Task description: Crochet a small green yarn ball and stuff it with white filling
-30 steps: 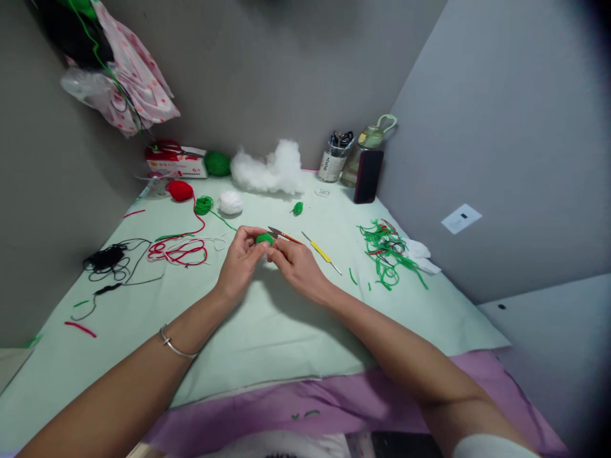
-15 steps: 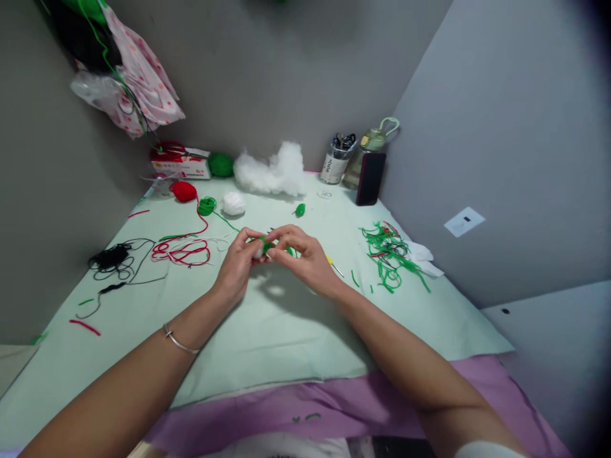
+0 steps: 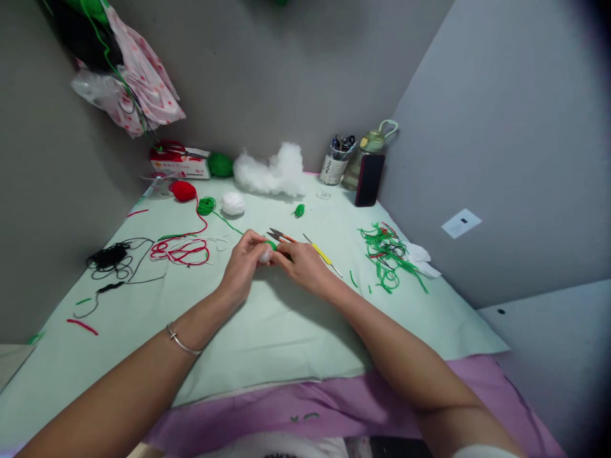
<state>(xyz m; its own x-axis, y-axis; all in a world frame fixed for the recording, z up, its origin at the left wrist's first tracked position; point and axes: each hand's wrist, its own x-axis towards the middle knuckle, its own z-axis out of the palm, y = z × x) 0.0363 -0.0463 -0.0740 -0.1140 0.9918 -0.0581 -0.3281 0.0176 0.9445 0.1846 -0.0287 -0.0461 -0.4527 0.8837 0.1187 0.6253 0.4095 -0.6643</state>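
Between my fingertips is a small green-and-white yarn piece [image 3: 266,256], mostly covered by the fingers. My left hand [image 3: 242,262] is closed on its left side. My right hand [image 3: 305,264] pinches its right side, fingers bent. A green strand [image 3: 228,224] runs from a small green yarn bundle [image 3: 207,205] to the left hand. Just beyond the hands lie orange-handled scissors [image 3: 281,236], partly behind the right hand. A crochet hook with a yellow handle [image 3: 321,253] rests to the right of them. A small green yarn piece [image 3: 299,210] lies farther back.
White stuffing [image 3: 270,172], a white yarn ball [image 3: 233,203] and a red yarn ball [image 3: 183,191] sit behind. Black yarn [image 3: 111,256] and red loops lie left. Green scraps [image 3: 384,251] lie right. A phone [image 3: 370,180], a pen cup [image 3: 333,166] and a bottle [image 3: 372,140] stand by the wall.
My right hand has come down and its raised fingers have folded in against the yarn piece. The scissors and crochet hook now show more fully behind it.
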